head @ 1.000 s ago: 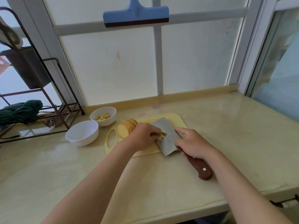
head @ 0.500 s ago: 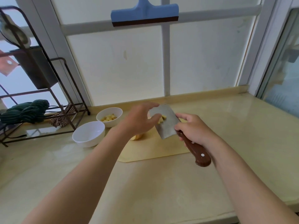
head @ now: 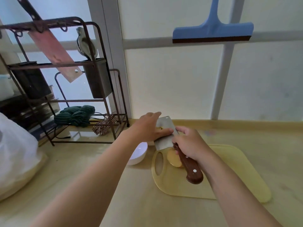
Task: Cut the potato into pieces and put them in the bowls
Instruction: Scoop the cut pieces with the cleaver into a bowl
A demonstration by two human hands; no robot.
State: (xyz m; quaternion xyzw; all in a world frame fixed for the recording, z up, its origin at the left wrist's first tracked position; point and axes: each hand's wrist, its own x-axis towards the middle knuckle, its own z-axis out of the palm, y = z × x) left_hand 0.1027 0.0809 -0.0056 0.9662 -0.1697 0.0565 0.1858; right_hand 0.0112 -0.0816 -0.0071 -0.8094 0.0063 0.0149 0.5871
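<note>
Yellow cutting board [head: 213,177] lies at right. The cleaver [head: 164,133] is lifted off it, my right hand [head: 190,143] wrapped round the wooden handle. My left hand [head: 147,128] has its fingers straight and its thumb flat on the blade, pressing on potato pieces [head: 161,128]: light, loose, probably slippery. The white bowl [head: 137,154] is just beside. The potato half [head: 173,158] sits on the board, firm; I'd grip its rounded sides. I can't see the second bowl, and the pieces barely show.

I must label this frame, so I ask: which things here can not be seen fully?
Head view:
- Potato pieces on the cleaver: the left hand covers them; count unclear.
- White bowl: left forearm hides its left side.
- Potato on the cutting board: the right hand and the cleaver's handle cover part.
</note>
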